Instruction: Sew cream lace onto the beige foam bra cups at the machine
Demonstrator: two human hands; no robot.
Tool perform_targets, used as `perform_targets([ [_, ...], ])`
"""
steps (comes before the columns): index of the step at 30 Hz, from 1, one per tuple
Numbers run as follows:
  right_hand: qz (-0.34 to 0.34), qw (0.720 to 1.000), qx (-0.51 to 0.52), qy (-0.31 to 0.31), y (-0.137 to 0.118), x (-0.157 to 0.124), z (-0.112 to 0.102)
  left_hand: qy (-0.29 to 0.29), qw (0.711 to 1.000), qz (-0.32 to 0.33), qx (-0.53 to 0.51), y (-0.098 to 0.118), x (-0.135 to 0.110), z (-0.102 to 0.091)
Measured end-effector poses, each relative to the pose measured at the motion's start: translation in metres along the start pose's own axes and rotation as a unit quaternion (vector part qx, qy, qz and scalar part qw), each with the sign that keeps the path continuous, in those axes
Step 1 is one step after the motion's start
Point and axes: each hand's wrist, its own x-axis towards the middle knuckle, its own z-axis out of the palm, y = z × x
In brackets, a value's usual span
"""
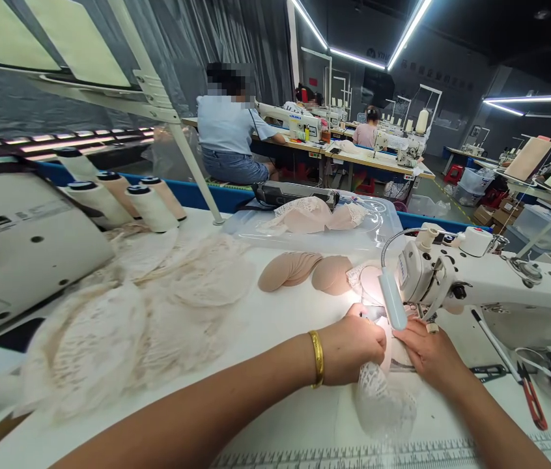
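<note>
Head view, the only one:

- Left hand (pixel 353 345), thin gold bangle (pixel 316 358) on the wrist, is curled shut and pinches the near-left edge of a cream lace-covered cup piece (pixel 383 397).
- Right hand (pixel 429 352) lies flat on the same piece, fingers stretched out and pressing it onto the white surface (pixel 275 326).
- The piece sits just in front of the white industrial sewing machine (pixel 500 286) at right. Its loose lace tail hangs toward the near edge, and its far end runs in under the machine head.
- A small white gooseneck lamp (pixel 393 299) hangs over the hands and blocks the needle area, so I can't tell whether the needle is up or down.
- Two beige foam cups (pixel 290 270) lie just beyond the hands, and a heap of cream lace cutouts (pixel 158 306) spreads out at left.
- Red-handled snips (pixel 532 397) are at near right, well apart from the hands.

Risks, my judgement:

- Both sets of fingertips are very close to the needle zone, and the lamp hides it. A sudden feed could pull a finger in.
- The lace is thin and open. An uneven pull between the pinching hand and the flat hand could pucker it or skew the seam.
- The loose tail could fold under and get stitched in.
</note>
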Motion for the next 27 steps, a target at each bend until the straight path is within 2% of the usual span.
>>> perform_targets([
  [10, -0.009, 1.000, -0.003, 0.026, 0.002, -0.003, 0.002, -0.006, 1.000, 0.004, 0.011, -0.002, 0.000, 0.003],
  [19, -0.027, 0.998, 0.015, 0.052, 0.004, -0.003, 0.003, 0.022, 0.999, 0.013, 0.045, -0.012, 0.002, -0.001],
  [27, -0.107, 0.989, 0.103, 0.026, -0.010, 0.004, -0.015, 0.043, 0.991, 0.030, 0.123, -0.018, 0.006, -0.003],
])
